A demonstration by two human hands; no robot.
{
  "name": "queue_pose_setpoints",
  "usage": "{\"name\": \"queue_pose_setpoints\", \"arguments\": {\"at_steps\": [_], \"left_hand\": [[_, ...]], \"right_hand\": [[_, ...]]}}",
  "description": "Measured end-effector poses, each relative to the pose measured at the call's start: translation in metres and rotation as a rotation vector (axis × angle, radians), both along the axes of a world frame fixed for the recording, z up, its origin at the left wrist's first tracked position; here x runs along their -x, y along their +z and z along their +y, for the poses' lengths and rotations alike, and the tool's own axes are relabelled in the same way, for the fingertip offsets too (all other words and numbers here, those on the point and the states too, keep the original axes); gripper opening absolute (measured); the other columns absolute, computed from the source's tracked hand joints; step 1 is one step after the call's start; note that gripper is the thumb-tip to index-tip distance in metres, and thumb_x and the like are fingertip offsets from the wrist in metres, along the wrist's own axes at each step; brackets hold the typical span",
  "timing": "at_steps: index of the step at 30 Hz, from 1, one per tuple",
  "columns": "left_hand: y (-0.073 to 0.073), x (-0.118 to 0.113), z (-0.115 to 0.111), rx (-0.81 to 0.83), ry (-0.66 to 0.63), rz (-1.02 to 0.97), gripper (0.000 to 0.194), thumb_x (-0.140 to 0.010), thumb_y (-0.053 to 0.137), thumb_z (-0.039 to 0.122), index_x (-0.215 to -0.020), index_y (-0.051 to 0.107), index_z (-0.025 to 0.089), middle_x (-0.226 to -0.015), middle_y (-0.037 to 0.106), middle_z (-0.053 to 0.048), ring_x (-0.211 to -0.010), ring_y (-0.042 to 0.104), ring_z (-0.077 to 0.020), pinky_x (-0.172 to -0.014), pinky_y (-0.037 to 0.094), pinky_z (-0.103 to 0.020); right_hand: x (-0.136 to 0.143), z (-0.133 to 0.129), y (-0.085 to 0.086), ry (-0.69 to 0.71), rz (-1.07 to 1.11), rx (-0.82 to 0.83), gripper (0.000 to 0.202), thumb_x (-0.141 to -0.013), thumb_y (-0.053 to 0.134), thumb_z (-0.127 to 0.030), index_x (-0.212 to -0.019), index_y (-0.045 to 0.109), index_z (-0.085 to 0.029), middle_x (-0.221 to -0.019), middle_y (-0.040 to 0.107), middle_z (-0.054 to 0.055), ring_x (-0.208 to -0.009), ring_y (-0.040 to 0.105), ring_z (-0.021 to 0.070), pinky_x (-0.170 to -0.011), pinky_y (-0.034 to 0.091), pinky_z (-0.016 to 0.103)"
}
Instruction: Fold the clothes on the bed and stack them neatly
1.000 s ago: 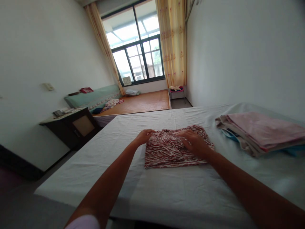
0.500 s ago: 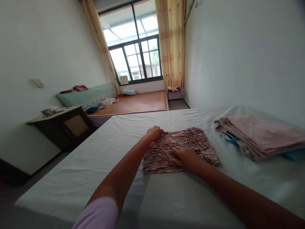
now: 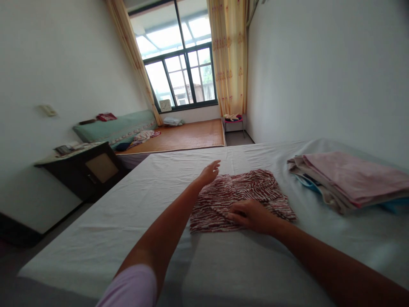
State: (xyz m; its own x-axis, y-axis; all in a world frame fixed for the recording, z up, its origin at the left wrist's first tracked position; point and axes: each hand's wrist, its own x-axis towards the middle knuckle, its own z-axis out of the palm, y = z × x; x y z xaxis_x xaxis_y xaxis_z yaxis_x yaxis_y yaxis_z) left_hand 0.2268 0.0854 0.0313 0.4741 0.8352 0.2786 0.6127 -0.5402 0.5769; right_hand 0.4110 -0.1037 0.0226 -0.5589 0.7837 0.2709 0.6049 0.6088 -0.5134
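A folded garment (image 3: 236, 187) with dark red and white stripes lies on the white sheet in front of me. Beside its far left corner, my left hand (image 3: 211, 172) is lifted with its fingers stretched out, holding nothing. My right hand (image 3: 249, 214) rests on the garment's near middle, its fingers curled in and closed on the striped fabric. Its fingertips are partly hidden.
Folded clothes (image 3: 351, 177), pink on top with beige and blue below, lie to the right on the white-sheeted bed (image 3: 128, 217). A dark cabinet (image 3: 79, 170) stands at left. Beyond are another bed (image 3: 191, 134) and a stool (image 3: 234, 121) by the window.
My left hand has let go of the garment's far left edge and risen slightly, its fingers straightening. My right hand's fingers have curled in from lying flat on the fabric.
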Motion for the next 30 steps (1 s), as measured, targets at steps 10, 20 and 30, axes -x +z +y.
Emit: {"name": "queue_pose_setpoints", "arguments": {"at_steps": [10, 20, 30], "left_hand": [[-0.028, 0.074, -0.064, -0.081, -0.081, 0.424, 0.045, -0.097, 0.035, 0.041, -0.137, 0.051, 0.026, -0.147, 0.046, -0.003, -0.138, 0.037, -0.0196, -0.116, 0.024, -0.038], [-0.02, 0.1, -0.08, -0.089, 0.434, 0.587, 0.044, -0.095, 0.037, 0.044, -0.127, 0.057, 0.022, -0.127, 0.061, -0.013, -0.12, 0.053, -0.0283, -0.098, 0.041, -0.043], [-0.006, 0.098, -0.104, 0.147, 0.254, 0.322, 0.052, -0.09, 0.048, 0.04, -0.139, 0.049, 0.022, -0.122, 0.067, -0.012, -0.112, 0.061, -0.0282, -0.097, 0.043, -0.037]], "right_hand": [[0.008, -0.003, -0.005, 0.168, -0.18, -0.197, 0.044, -0.095, 0.046, -0.046, -0.135, 0.051, -0.029, -0.138, 0.055, 0.005, -0.128, 0.045, 0.024, -0.106, 0.033, 0.043], [-0.019, 0.005, 0.014, -0.275, -0.254, -0.181, 0.043, -0.098, 0.035, -0.042, -0.076, 0.066, -0.022, -0.079, 0.07, 0.005, -0.075, 0.063, 0.0177, -0.067, 0.04, 0.027], [-0.09, 0.042, -0.002, -0.701, 0.01, -0.194, 0.043, -0.091, 0.041, -0.051, -0.085, 0.073, -0.023, -0.071, 0.071, 0.003, -0.063, 0.063, 0.018, -0.057, 0.035, 0.026]]}}
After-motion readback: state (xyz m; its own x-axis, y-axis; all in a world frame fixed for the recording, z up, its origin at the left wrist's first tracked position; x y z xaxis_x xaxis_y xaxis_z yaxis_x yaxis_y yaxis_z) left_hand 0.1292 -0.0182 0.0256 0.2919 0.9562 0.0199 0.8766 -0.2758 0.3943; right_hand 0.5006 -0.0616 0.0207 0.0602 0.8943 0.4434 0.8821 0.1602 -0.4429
